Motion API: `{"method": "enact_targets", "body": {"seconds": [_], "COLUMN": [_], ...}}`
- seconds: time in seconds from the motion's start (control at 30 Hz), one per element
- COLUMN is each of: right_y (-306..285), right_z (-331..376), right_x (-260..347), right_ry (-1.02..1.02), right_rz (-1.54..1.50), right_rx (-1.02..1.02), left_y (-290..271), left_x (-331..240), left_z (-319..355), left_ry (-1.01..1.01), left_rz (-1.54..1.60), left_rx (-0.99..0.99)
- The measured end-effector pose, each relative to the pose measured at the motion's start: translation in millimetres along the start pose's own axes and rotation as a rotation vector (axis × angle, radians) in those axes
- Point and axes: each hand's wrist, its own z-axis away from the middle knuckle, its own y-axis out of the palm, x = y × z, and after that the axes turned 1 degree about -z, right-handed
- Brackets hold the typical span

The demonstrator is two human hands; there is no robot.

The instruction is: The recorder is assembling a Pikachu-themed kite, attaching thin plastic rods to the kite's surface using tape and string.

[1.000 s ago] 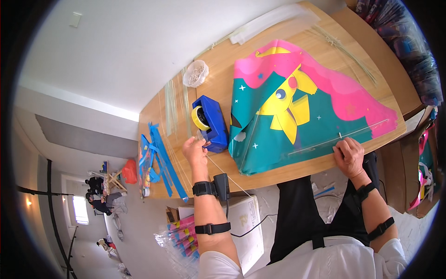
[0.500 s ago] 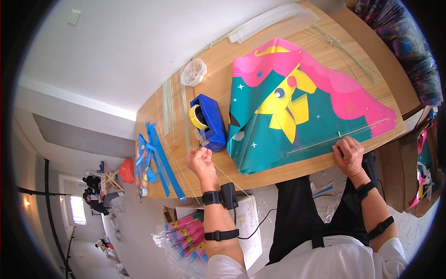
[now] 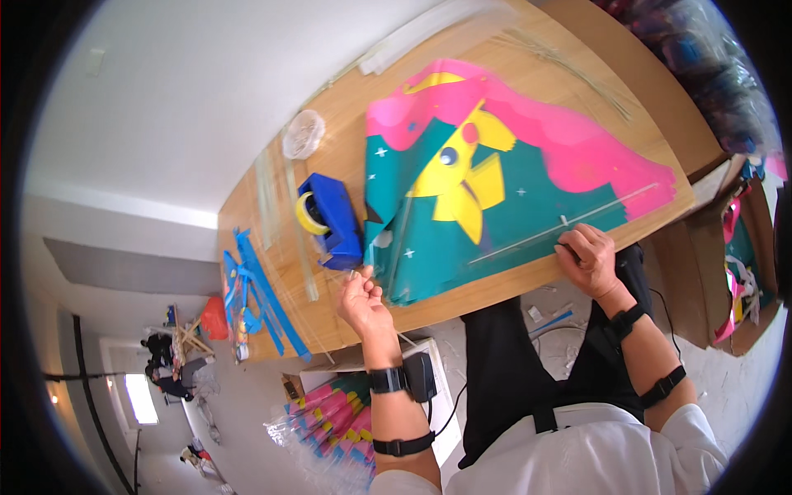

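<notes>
A folded kite sheet (image 3: 528,198), teal and pink with a yellow cartoon figure, lies on the wooden table. A thin pale rod (image 3: 528,237) with a small white tab runs along its near edge. My right hand (image 3: 587,257) rests on that edge by the tab, its fingers curled; whatever they hold is hidden. Between the sheet's left corner and a blue tape dispenser (image 3: 337,223) with a yellow-cored roll is my left hand (image 3: 363,304). Its fingertips are pinched around something small and pale, too blurred to name. A thin stick (image 3: 406,339) shows beside the left wrist.
Left of the dispenser lie thin pale sticks (image 3: 268,202) and blue strips (image 3: 268,289). A white bowl (image 3: 304,134) stands near the wall. Open cardboard boxes (image 3: 697,289) flank the table at right. Packed colourful bundles (image 3: 330,421) sit below at left.
The whole view has shifted, so the table's contents appear further left. My left hand has moved from the dispenser's near end toward the sheet's left corner. My right hand stays by the white tab.
</notes>
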Motion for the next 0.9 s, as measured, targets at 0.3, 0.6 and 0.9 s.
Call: {"method": "enact_targets", "body": {"seconds": [0.3, 0.6, 0.9], "right_y": [-30.3, -33.2, -36.6], "right_z": [23.2, 24.2, 26.1], "right_x": [-20.8, -26.2, -32.7], "right_ry": [0.08, 0.135, 0.119], "right_rz": [-0.015, -0.014, 0.007], "right_rx": [-0.075, -0.158, -0.143], "left_y": [101.2, 151.4, 166.1], "left_x": [69.5, 106.8, 121.9], "left_z": [126.4, 163.6, 174.1], "left_ry": [-0.304, -0.416, -0.392], "left_rz": [0.094, 0.059, -0.031], "left_rx": [0.542, 0.687, 0.688]}}
